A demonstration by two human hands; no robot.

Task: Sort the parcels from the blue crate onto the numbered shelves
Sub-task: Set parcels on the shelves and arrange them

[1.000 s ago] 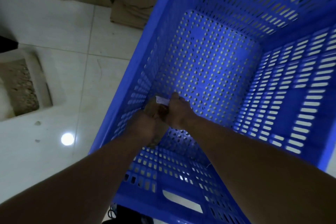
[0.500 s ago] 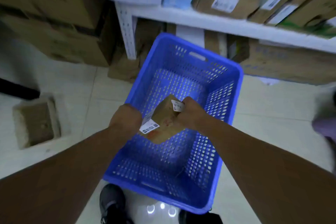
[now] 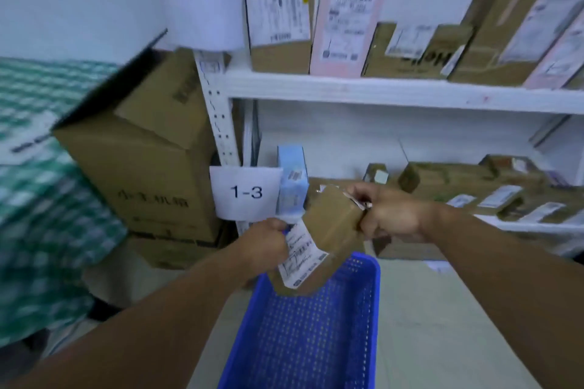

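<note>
A small brown cardboard parcel [image 3: 331, 230] with a white shipping label is held up in front of me, above the far end of the blue crate [image 3: 313, 331]. My left hand [image 3: 268, 243] grips its lower left side at the label. My right hand [image 3: 388, 218] grips its upper right corner. The crate stands on the floor below and looks bare inside. A white sign reading 1-3 [image 3: 246, 193] hangs on the shelf post just left of the parcel.
White metal shelves [image 3: 379, 90] hold several brown and pink parcels above and on the lower level to the right. A light blue box [image 3: 292, 183] stands behind the parcel. Stacked large cartons [image 3: 142, 167] are at the left, beside green checked fabric [image 3: 38, 199].
Both hands lifted the parcel out of the crate's bottom and raised it to shelf height. My view rose from the crate floor to the shelves and the 1-3 sign.
</note>
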